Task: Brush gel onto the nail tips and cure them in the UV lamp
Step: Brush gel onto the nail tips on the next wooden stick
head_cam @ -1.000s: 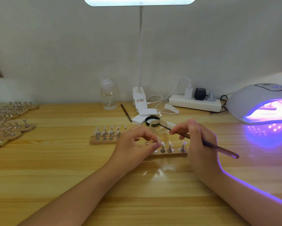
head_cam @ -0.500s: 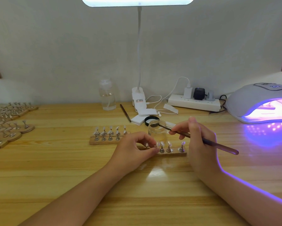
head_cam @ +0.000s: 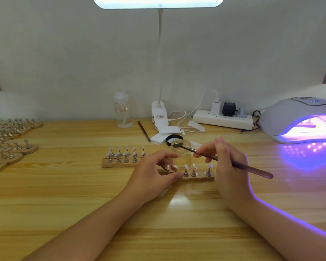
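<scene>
Wooden strip (head_cam: pixel 199 179) pinched by left hand (head_cam: pixel 154 174); right hand (head_cam: pixel 228 166) grips brush (head_cam: pixel 233 163) (tip in jar (head_cam: pixel 181 149)).

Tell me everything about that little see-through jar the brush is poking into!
The little jar is clear, round and short, like glass or plastic, and stands upright on the wooden table with no lid on. A bit of pale yellowish gel sits at its bottom. The brush, held by the right hand, reaches in over the rim. A black lid lies just behind it, and the nearer strip of nail tips is right in front.
</scene>
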